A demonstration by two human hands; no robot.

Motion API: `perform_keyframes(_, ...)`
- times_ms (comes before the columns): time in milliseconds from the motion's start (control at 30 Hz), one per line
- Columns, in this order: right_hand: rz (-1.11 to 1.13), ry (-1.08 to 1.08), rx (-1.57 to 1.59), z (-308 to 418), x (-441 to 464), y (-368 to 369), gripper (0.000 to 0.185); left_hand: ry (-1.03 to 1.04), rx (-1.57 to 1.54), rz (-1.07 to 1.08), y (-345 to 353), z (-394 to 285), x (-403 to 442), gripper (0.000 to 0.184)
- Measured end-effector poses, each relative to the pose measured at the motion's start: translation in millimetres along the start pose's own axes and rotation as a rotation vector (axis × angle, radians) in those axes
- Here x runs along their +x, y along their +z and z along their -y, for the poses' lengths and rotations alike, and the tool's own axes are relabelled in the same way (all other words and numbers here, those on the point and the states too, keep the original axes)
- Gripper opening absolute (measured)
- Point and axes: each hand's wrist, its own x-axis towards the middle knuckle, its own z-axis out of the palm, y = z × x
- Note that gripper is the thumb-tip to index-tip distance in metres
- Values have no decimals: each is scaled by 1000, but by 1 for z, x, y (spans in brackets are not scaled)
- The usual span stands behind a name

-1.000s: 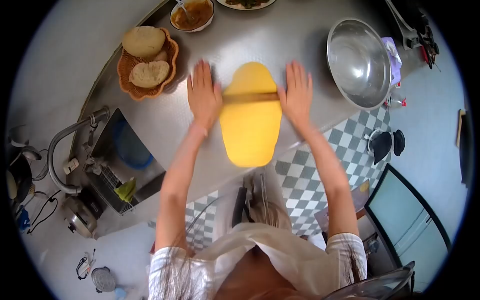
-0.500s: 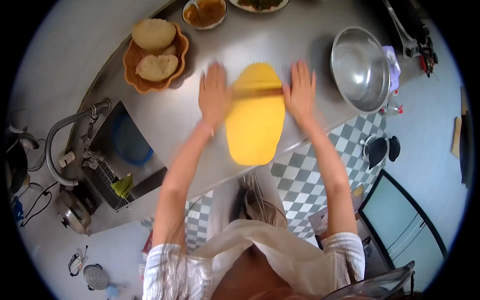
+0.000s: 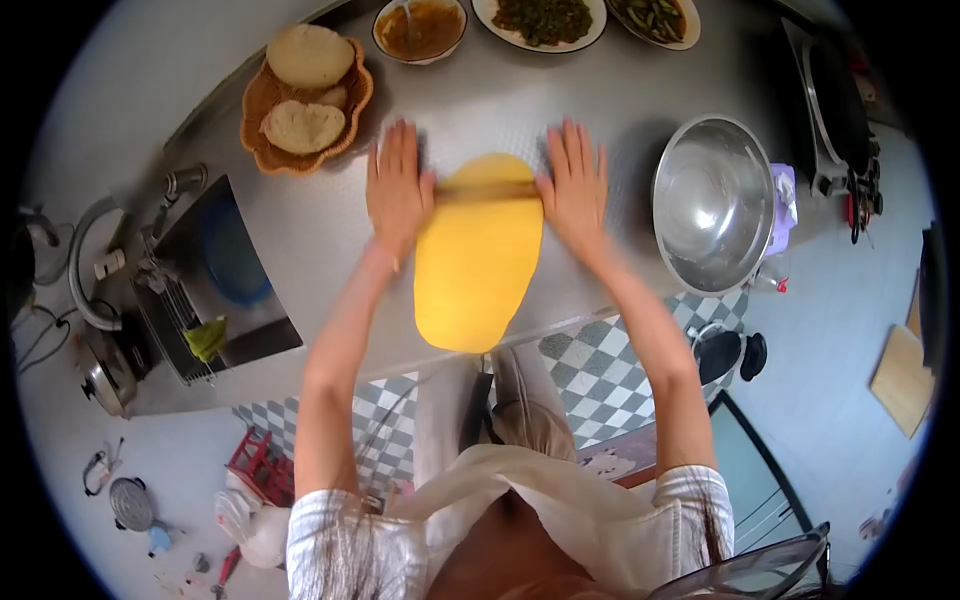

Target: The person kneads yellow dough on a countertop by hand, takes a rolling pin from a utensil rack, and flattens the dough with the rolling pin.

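A long oval sheet of yellow dough (image 3: 474, 270) lies on the steel counter (image 3: 345, 230), its lower end near the front edge. Across its upper part lies a thin wooden rolling pin (image 3: 490, 191), blurred by motion. My left hand (image 3: 397, 190) rests flat on the pin's left end, fingers stretched out and pointing away from me. At the right end, my right hand (image 3: 577, 187) lies flat in the same way, fingers spread. Both palms cover the ends of the pin.
A basket (image 3: 256, 110) of pale buns stands at the back left, with several bowls and plates of food (image 3: 540, 22) along the back. On the right is a large steel bowl (image 3: 712, 205); a sink (image 3: 240, 310) with a faucet (image 3: 80, 255) is on the left.
The camera view has shifted, bringing another food plate into view at the back. Both hands remain flat at the pin, and the dough's lower end now looks slanted to the left.
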Motion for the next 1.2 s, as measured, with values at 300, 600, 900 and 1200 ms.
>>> perform_keyframes(300,26,-120,61,-3,17,1,65,-164,-20,-59,4,-9,-21,55)
perform_keyframes(600,82,-136,37,-3,13,12,67,-206,-12,-71,10,-6,-33,63)
perform_keyframes(900,25,-186,73,2,37,13,64,-185,-70,-135,8,-11,-44,52)
perform_keyframes(1200,107,-384,171,-20,21,-1,48,-107,-176,16,-12,-29,-84,45)
